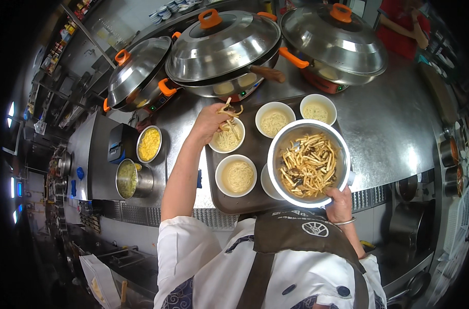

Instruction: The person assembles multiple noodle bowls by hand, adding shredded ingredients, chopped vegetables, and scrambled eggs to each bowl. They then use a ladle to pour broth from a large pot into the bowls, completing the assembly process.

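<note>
Pinched in the left hand's (210,121) grip, pale mushroom strips (229,109) hang just above the far-left white noodle bowl (227,136), while the right hand (340,203) clasps the round steel mixing bowl (309,162) at its near rim.

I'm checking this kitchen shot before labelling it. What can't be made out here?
Head view only:
- Bowl under the metal bowl: mostly covered, contents hidden.
- Pans under the three lids: contents hidden.
- Left hand: its grip on the strips is too small to read.
- Right hand: fingers hidden behind the metal bowl's rim.
- Shelves at the left rim: too small, bent by the lens.
</note>
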Motion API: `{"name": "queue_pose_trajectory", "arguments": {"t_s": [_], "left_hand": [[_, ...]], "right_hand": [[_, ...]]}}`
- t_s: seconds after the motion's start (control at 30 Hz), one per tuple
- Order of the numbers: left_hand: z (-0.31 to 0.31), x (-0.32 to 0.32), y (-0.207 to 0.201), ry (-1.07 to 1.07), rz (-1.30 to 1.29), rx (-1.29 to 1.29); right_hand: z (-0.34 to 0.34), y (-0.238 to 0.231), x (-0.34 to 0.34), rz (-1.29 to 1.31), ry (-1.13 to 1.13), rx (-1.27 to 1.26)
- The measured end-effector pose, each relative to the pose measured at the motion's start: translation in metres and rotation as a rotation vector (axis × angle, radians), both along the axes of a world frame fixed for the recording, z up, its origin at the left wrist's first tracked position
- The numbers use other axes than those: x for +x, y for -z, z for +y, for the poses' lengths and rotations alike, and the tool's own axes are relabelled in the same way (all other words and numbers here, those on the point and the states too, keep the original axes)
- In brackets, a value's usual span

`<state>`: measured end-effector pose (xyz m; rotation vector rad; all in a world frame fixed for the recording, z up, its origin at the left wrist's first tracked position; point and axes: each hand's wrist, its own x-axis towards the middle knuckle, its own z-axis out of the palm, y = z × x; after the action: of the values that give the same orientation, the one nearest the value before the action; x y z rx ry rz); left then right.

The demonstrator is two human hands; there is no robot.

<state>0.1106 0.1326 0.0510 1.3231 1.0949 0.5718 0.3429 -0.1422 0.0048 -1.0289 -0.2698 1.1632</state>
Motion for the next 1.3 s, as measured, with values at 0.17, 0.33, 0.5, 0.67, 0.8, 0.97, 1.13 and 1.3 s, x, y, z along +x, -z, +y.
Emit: {"name": "queue_pose_trajectory", "arguments": {"t_s": [0.17,0.33,0.5,0.67,0.8,0.97,1.13,1.3], "left_hand": [[0.032,-0.028,0.084,0.078,0.480,0.252],[0.051,-0.045,0.112,0.023,0.431,0.224],[0.051,-0.046,0.105,-0.001,0.506,0.227],[0.045,-0.051,0.110,0.050,0.609,0.410],[0.045,-0.049,0.110,0.047,0.717,0.619],[0.050,-0.053,0.109,-0.063,0.483,0.313],[0.048,-0.040,0.084,-0.121,0.268,0.073],[0.037,0.022,0.045,-0.004,0.128,0.073]], "right_hand": [[-0.001,0.003,0.000,0.003,-0.010,0.001],[-0.003,0.008,0.001,0.008,0.006,0.016],[-0.003,0.006,0.001,0.021,-0.007,0.024],[-0.004,0.006,0.002,-0.003,0.000,-0.001],[-0.005,0.010,0.004,-0.014,-0.010,0.002],[-0.005,0.009,0.005,-0.015,-0.009,0.000],[-0.006,0.011,0.008,-0.004,0.031,-0.016],[-0.009,0.009,0.010,-0.012,0.079,-0.029]]}}
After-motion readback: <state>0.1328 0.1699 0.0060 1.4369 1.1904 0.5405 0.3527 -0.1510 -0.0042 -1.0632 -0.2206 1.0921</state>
